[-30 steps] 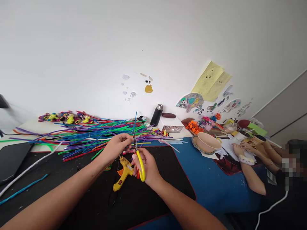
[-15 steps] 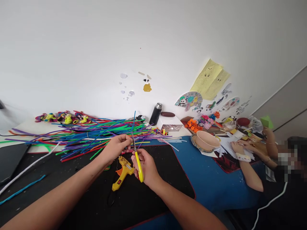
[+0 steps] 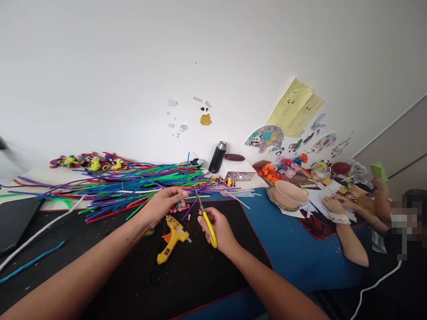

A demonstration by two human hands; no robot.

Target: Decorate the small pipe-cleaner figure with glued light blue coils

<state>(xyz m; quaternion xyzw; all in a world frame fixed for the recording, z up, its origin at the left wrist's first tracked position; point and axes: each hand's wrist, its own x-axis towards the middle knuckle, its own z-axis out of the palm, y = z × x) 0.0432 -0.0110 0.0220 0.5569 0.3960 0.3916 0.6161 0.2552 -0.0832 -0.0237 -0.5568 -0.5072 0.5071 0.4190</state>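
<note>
My left hand (image 3: 163, 203) pinches a short pink stick piece (image 3: 178, 209) over the black mat (image 3: 207, 271). My right hand (image 3: 218, 229) grips yellow-handled scissors (image 3: 206, 216), blades pointing up and away, a little to the right of the pink piece. A small cut-off bit (image 3: 188, 217) lies on the mat between my hands. A yellow glue gun (image 3: 172, 238) rests on the mat just below my left hand. A big heap of coloured sticks (image 3: 126, 186) spreads behind my hands.
A black flask (image 3: 218, 157) and a white box (image 3: 238, 171) stand by the wall. A beige bowl (image 3: 288, 194) sits on the blue cloth (image 3: 293, 258). At the right another person's hands (image 3: 333, 206) work on papers, one holding a green paper (image 3: 379, 170). A dark tablet (image 3: 15, 218) lies far left.
My right hand has drawn the scissors away to the right from the pink piece. A small cut bit now lies on the mat. The other person raised a green paper.
</note>
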